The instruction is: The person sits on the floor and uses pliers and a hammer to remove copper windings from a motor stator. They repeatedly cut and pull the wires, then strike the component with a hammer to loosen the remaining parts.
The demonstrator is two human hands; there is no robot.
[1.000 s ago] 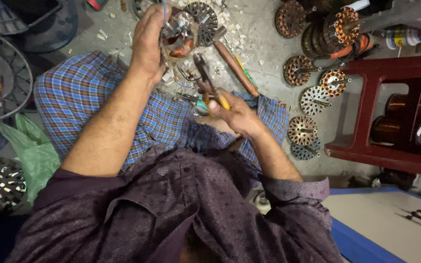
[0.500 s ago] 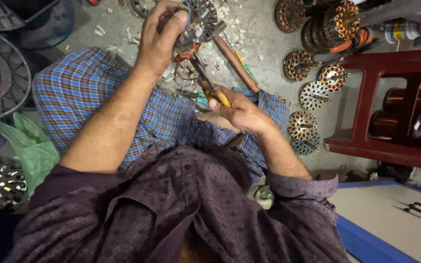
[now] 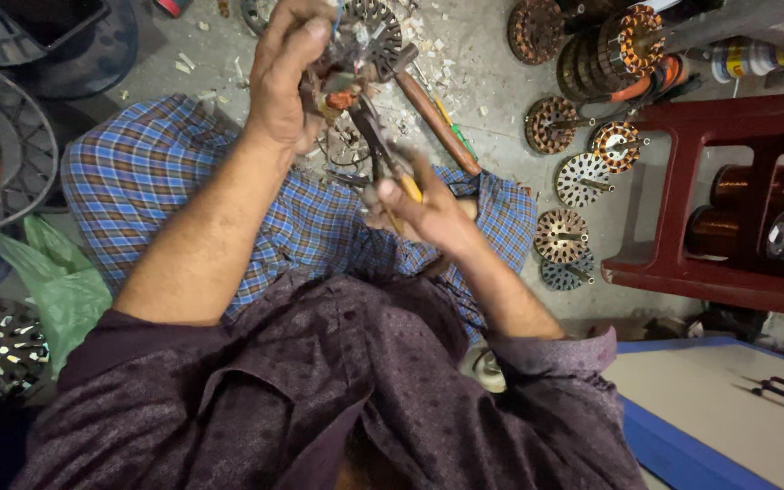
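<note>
Change: both hands sit slightly lower in view than half a second ago, and the pliers' tip now meets the part under the left palm rather than beside it.
Motor stator: a small wound stator (image 3: 356, 68) with copper coil and loose wire ends, held up in the air above the lap, over the grey floor.
Left hand: left hand (image 3: 285, 77) wraps over the stator from the near side, fingers curled shut around it; much of the part is hidden by the palm.
Right hand: right hand (image 3: 428, 210) is closed on the handles of the pliers (image 3: 381, 150), knuckles up; how far the jaws stand apart cannot be told.
Pliers: dark, with a yellow grip showing, angled up and left, nose touching the stator's windings.
Lap: blue checked cloth (image 3: 165, 172) across the knees, just below both hands.
Hammer: wooden-handled hammer (image 3: 433, 113) lies on the floor just beyond the hands, among white scraps.
Spare stators: round wound and bare stators (image 3: 583, 180) lie in a loose column on the floor to the right.
Red stool: red stool (image 3: 682, 191) far right, with copper wire spools (image 3: 746, 186) on its shelf.
Green bag: green plastic bag (image 3: 56, 286) lies by the left knee.
</note>
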